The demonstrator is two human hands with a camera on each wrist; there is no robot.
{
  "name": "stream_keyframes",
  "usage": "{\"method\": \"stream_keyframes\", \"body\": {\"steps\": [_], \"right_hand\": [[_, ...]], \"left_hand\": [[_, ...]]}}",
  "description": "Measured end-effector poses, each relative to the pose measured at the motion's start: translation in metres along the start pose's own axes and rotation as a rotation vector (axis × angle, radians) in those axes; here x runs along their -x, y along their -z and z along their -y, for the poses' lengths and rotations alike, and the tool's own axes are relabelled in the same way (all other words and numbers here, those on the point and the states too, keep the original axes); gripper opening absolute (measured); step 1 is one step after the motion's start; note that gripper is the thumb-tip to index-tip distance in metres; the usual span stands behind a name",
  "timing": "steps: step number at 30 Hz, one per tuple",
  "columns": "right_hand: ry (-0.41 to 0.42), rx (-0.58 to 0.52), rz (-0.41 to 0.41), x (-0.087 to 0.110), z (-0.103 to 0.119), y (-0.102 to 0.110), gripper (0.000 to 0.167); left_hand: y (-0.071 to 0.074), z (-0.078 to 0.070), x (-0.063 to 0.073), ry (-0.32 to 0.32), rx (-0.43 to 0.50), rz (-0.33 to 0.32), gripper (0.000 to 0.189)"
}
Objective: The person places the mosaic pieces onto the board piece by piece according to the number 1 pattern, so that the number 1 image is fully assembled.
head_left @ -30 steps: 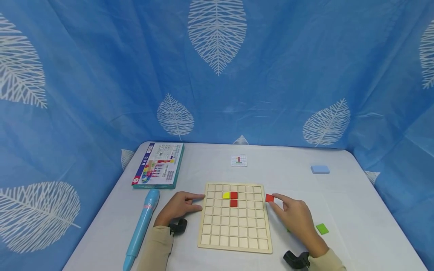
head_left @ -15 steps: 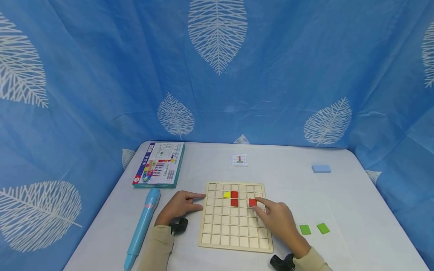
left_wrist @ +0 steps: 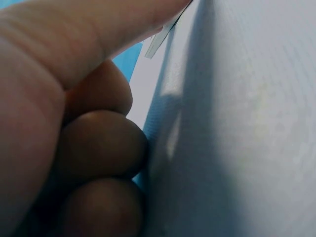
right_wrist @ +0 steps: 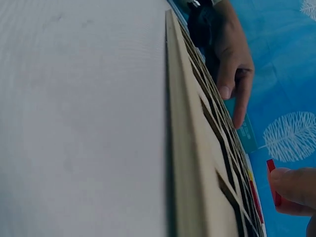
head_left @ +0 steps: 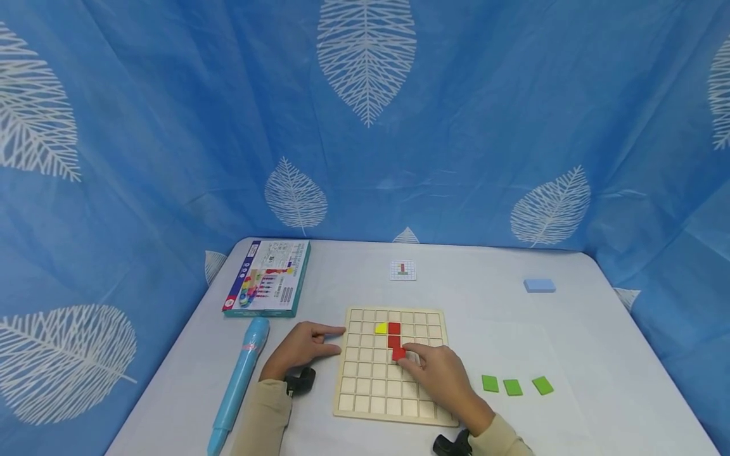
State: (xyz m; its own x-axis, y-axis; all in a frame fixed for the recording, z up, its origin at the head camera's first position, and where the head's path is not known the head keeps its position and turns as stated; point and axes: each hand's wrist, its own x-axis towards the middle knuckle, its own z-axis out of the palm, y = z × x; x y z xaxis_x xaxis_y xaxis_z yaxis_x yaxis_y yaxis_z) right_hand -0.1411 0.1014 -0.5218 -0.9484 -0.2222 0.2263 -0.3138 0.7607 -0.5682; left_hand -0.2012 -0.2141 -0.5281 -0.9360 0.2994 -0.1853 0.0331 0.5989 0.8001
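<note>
While three green tiles lie near us, the right hand has whisked its pinched red tile leftward over the board, whose left edge the left hand touches, thumb and forefinger apart. That's just below two red squares, so we'd call the column nearly three. Beyond: a card.

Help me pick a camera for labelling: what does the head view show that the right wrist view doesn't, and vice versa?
Only the head view: three green tiles and a blue block.

Only the right wrist view: the side of the wooden board, nearly edge-on, and a gap between its surface and the held red tile.

Both: the right hand pinching that tile, the left hand at the board's edge, and the leaf-print cloth.
</note>
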Motion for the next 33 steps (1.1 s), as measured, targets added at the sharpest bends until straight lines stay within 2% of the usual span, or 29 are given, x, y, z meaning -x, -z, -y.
{"method": "stream_keyframes", "body": {"steps": [11,20,33], "right_hand": [[-0.001,-0.048,-0.008,0.002,0.001,-0.011,0.032],[0.009,0.008,-0.023,0.001,-0.002,-0.020,0.030],[0.002,0.025,-0.047,0.001,-0.001,-0.022,0.033]], "left_hand": [[-0.002,0.000,-0.001,-0.013,0.002,-0.001,0.043],[0.000,0.000,0.000,-0.005,0.000,-0.003,0.043],[0.000,0.000,0.000,-0.016,-0.008,-0.007,0.042]]}}
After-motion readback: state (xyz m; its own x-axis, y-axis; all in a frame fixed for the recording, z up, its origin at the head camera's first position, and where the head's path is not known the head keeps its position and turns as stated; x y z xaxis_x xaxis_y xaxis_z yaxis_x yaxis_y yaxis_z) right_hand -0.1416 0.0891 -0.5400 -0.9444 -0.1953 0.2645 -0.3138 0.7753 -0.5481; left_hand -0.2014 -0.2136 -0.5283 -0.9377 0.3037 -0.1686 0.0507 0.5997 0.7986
